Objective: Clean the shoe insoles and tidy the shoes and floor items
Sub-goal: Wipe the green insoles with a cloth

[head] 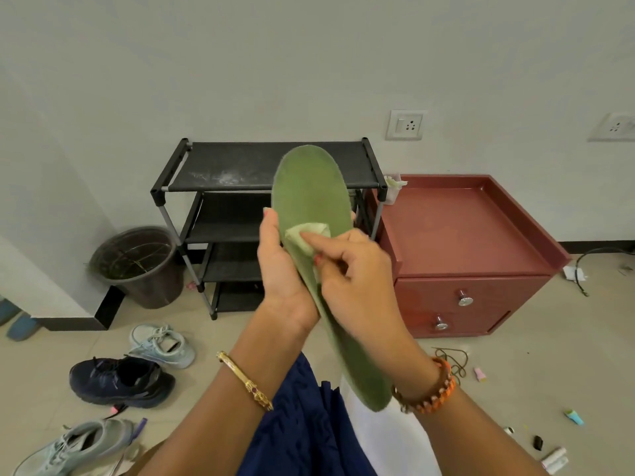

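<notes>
Left hand (278, 269) grips the fuzzy green oval insole (311, 194); right hand (354, 266) fingers pinch a folded pale wipe (302, 235).

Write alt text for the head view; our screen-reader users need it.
A person's left hand holds a green insole upright while the right hand presses a pale wipe against it. Behind stand a black shoe rack and red cabinet; sneakers lie on the floor.

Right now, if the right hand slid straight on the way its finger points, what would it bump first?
Probably the left hand: the right hand presses a cloth leftward across the green insole, though depth is unclear.
</notes>
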